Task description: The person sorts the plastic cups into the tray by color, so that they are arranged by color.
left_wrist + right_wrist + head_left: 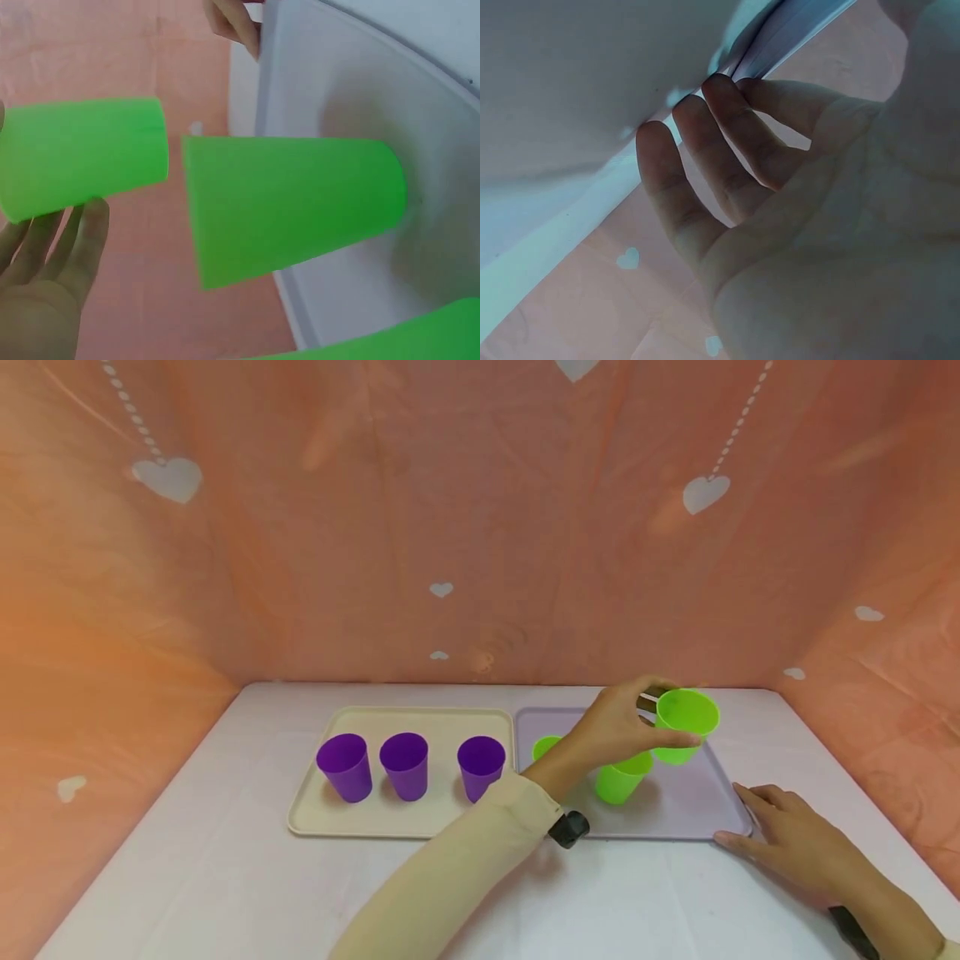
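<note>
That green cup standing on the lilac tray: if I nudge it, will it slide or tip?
The standing green cup looks like thin, light plastic, so it probably slides easily on the smooth lilac tray. It tapers to a narrow base, so a push near its rim could tip it and let it roll.

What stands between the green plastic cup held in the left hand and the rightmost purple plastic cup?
In the head view, two more green cups on the lilac tray.

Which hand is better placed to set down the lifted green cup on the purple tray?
Left. The left hand already grips the lifted green cup above the purple tray; the right hand lies flat at the tray's corner, steadying it.
</note>
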Motion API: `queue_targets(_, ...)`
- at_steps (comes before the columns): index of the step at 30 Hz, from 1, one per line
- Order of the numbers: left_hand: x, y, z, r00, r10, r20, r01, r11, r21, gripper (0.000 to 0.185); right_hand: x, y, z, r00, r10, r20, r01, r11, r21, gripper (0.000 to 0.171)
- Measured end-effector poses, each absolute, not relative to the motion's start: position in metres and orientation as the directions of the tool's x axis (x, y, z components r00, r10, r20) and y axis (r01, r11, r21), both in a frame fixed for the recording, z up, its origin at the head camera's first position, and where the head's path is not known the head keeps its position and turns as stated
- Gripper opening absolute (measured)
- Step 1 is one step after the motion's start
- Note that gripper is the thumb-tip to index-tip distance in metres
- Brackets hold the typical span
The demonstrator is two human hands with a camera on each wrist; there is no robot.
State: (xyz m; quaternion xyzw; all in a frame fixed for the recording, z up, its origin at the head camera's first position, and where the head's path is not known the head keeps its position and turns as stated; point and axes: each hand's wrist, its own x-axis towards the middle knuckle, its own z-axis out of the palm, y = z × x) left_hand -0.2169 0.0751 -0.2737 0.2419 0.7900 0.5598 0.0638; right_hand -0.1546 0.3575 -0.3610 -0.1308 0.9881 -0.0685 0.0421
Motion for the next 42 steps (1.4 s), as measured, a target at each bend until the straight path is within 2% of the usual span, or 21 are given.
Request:
queue_targets(7, -0.227, 0.087, -0.286, -0.879, 0.469, 0.088, 0.28, 0.358, 0.891, 0.066, -0.154, 0.357, -0.36, -0.963, -0.259, -0.07, -0.246, 0.957, -0.156, 0.092)
queue_targets(13, -0.233, 0.097, -0.292, -0.852, 0.519, 0.061, 0.33, 0.444, 0.833, 0.07, -0.153, 0.356, -0.359, -0.965, -0.249, -0.086, -0.233, 0.959, -0.163, 0.093)
queue_targets(23, -0.237, 0.106, -0.301, -0.825, 0.564, 0.012, 0.392, 0.558, 0.731, 0.059, -0.154, 0.358, -0.36, -0.964, -0.254, -0.079, -0.24, 0.959, -0.152, 0.091)
queue_targets(26, -0.237, 0.108, -0.302, -0.821, 0.571, -0.001, 0.425, 0.612, 0.667, 0.06, -0.154, 0.358, -0.361, -0.962, -0.261, -0.077, -0.246, 0.956, -0.159, 0.09)
queue_targets(30, -0.239, 0.109, -0.301, -0.795, 0.607, -0.002, 0.515, 0.677, 0.526, 0.074, -0.154, 0.358, -0.361, -0.962, -0.262, -0.074, -0.248, 0.956, -0.156, 0.091)
queue_targets(33, -0.24, 0.109, -0.3, -0.778, 0.628, -0.015, 0.55, 0.692, 0.469, 0.071, -0.154, 0.358, -0.361, -0.962, -0.262, -0.074, -0.248, 0.956, -0.154, 0.091)
queue_targets(36, -0.242, 0.109, -0.3, -0.776, 0.631, -0.023, 0.549, 0.693, 0.467, 0.065, -0.153, 0.357, -0.361, -0.962, -0.264, -0.075, -0.25, 0.955, -0.157, 0.091)
queue_targets(42, -0.242, 0.112, -0.301, -0.792, 0.61, -0.022, 0.527, 0.701, 0.48, 0.064, -0.153, 0.357, -0.36, -0.961, -0.262, -0.084, -0.247, 0.956, -0.155, 0.091)
